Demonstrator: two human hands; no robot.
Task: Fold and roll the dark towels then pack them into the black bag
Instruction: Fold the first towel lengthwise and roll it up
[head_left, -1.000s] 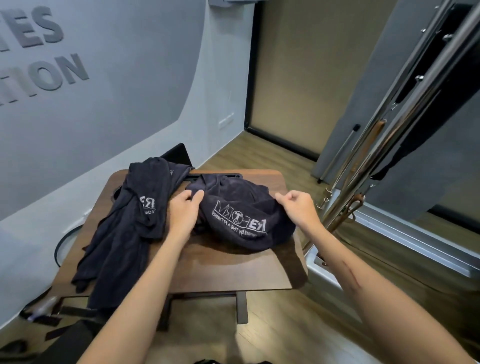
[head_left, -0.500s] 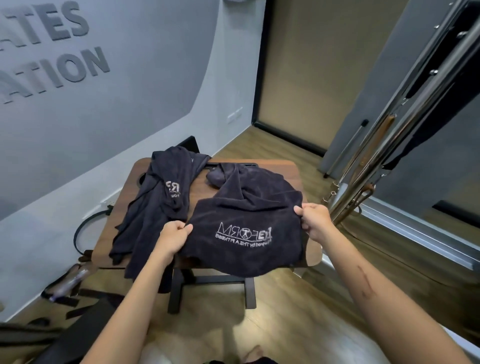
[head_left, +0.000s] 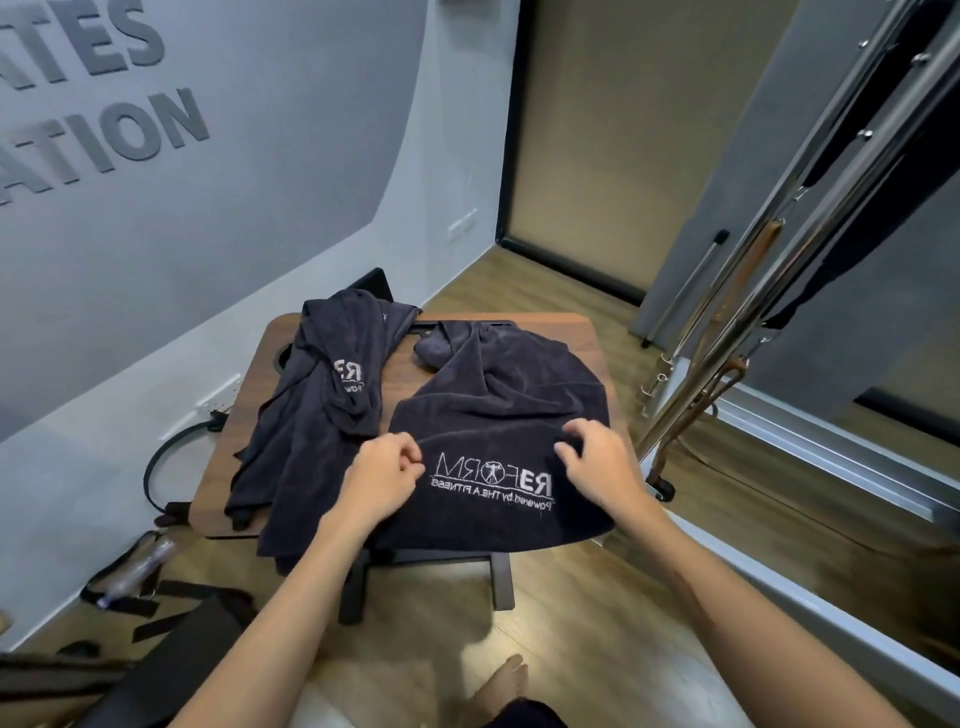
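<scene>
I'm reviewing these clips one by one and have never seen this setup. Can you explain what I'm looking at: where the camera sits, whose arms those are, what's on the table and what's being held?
There is no robot here. The single picture comes from a wide-angle camera worn on a person's head, looking forward and down, so the two bare arms entering from the bottom are that person's own. The left hand and right hand each pinch the printed towel, a dark cloth with a white logo, spread over the small wooden table and hanging off its near edge. The logo reads mirrored. A second dark towel lies crumpled on the table's left side, untouched. Straps and a ring lie on the floor at left; metal bars stand at right. I cannot clearly pick out the black bag.
</scene>
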